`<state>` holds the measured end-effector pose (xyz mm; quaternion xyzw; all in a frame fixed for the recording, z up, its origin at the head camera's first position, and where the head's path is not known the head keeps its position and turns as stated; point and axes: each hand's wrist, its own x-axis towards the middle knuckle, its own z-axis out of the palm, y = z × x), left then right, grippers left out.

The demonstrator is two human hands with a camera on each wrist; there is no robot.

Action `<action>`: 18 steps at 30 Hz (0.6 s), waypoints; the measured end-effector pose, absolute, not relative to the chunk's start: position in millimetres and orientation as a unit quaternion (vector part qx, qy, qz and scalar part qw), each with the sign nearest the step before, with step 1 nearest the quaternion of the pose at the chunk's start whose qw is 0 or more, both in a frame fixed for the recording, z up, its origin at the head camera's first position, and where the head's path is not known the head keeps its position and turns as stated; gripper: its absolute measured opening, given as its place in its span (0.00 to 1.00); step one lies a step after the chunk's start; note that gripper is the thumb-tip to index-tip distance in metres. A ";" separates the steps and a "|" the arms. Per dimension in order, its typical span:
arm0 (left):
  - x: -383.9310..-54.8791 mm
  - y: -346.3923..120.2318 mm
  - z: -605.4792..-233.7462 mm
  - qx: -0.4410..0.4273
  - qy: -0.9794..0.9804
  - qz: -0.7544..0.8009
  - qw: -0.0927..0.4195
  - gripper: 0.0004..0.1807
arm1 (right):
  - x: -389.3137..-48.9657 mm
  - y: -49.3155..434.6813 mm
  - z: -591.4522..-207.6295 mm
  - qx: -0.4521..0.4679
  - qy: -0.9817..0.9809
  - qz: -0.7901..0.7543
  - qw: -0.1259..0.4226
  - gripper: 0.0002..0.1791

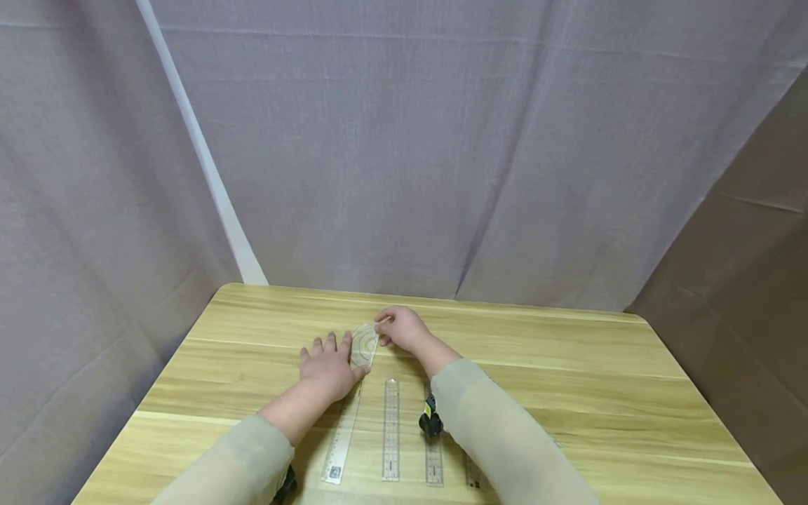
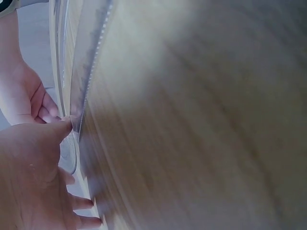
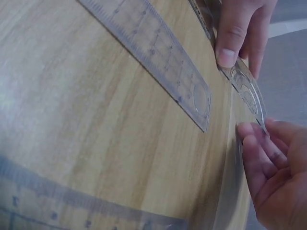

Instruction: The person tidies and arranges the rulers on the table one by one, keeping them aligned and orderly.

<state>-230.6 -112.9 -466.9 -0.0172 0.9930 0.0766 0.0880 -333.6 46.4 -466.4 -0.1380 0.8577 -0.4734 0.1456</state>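
Note:
A clear protractor (image 1: pixel 364 346) with curved cut-outs lies between the two hands, near the far end of a clear ruler (image 1: pixel 341 443). My left hand (image 1: pixel 330 367) is spread out, its fingers straight; in the right wrist view its thumb (image 3: pixel 227 56) touches one end of the protractor (image 3: pixel 245 86). At the protractor's other end, my right hand (image 1: pixel 404 328) pinches the corner between thumb and fingers. The right wrist view shows this grip from the side, with the right hand (image 3: pixel 280 172) below the protractor.
A second clear ruler (image 1: pixel 391 431) lies in the middle of the wooden table (image 1: pixel 568 365). Further right is another ruler (image 1: pixel 434 466), partly covered by the black wrist device (image 1: pixel 431 421). A dark-marked strip (image 1: pixel 473 475) shows beside the right sleeve. Grey curtains (image 1: pixel 379 154) hang behind the table.

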 end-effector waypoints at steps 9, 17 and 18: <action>-233.2 -115.0 -474.2 -0.018 0.993 0.081 0.088 0.50 | -334.6 45.3 -468.6 -0.111 0.802 -0.555 0.191 0.17; -231.9 -113.9 -473.3 -0.014 0.992 0.091 0.085 0.50 | -334.8 48.4 -472.0 -0.092 0.774 -0.590 0.209 0.19; -231.9 -113.7 -473.0 -0.013 0.992 0.091 0.084 0.50 | -335.0 48.9 -472.4 -0.089 0.772 -0.593 0.209 0.19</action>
